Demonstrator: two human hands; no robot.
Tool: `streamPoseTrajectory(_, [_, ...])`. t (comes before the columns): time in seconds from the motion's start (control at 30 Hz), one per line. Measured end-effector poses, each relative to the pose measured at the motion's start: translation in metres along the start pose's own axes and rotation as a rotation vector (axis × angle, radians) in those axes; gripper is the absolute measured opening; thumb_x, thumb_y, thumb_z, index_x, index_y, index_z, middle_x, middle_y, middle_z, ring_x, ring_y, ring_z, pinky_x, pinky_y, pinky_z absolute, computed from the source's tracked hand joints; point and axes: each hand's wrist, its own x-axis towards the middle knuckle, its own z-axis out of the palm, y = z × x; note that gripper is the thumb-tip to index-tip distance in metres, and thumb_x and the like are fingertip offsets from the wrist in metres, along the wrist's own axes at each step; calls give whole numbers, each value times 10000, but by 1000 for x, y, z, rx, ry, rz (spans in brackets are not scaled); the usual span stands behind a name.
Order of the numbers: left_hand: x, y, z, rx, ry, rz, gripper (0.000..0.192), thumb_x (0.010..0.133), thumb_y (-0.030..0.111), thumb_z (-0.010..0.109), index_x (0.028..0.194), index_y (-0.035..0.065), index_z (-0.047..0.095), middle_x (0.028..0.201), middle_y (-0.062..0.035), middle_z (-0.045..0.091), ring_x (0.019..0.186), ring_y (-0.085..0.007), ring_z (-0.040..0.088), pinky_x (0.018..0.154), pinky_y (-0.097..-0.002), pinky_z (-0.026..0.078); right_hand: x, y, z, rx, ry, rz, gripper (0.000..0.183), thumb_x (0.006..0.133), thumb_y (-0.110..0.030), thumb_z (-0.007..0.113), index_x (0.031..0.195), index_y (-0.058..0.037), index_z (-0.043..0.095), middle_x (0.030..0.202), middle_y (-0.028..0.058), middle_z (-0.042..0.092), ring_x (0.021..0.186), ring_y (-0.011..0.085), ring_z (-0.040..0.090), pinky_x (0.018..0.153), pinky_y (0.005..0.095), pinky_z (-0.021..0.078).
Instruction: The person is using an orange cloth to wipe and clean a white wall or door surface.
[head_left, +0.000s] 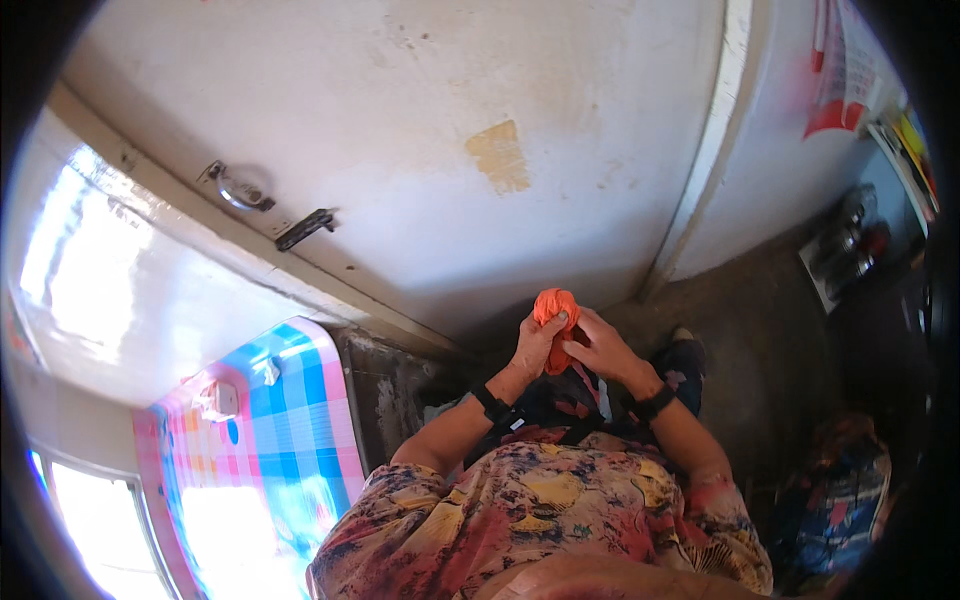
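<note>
Between my two hands, in front of my body, is a bunched piece of orange cloth (556, 306). My left hand (534, 345) grips it from the left, its thumb pressed on the gathered top. My right hand (606, 346) is at the cloth's right side, with its fingers around the upper part and its thumb by the lower part. Parts of the fingers are hidden behind the cloth. Both wrists wear dark bands.
Ahead stands a pale door (420, 247) with a metal handle (244, 187) and a dark latch (304, 229). A checked plastic-covered table (292, 397) is at left, bearing a tissue pack (219, 401). At right are shelves with metal items (851, 240) and a patterned bag or cloth bundle (844, 502).
</note>
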Motion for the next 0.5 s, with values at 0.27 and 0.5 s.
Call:
streamPoseTrajectory(0.27, [-52, 192, -28, 223, 352, 721, 300, 920, 61, 626, 1209, -18, 619, 1151, -73, 659, 1045, -174, 624, 933, -324, 499, -118, 178, -87, -709, 264, 440, 583, 834, -238, 705, 1348, -20, 539, 1415, 248, 480, 1320, 427, 448, 1067, 494, 402])
streamPoseTrajectory(0.5, [-71, 335, -49, 545, 560, 1160, 315, 935, 92, 622, 1222, -34, 592, 1179, -87, 641, 1095, -190, 599, 1000, -329, 449, -166, 208, -81, -844, 118, 713, 607, 831, -278, 715, 1382, -102, 531, 1601, 193, 212, 1406, 482, 278, 1094, 586, 359])
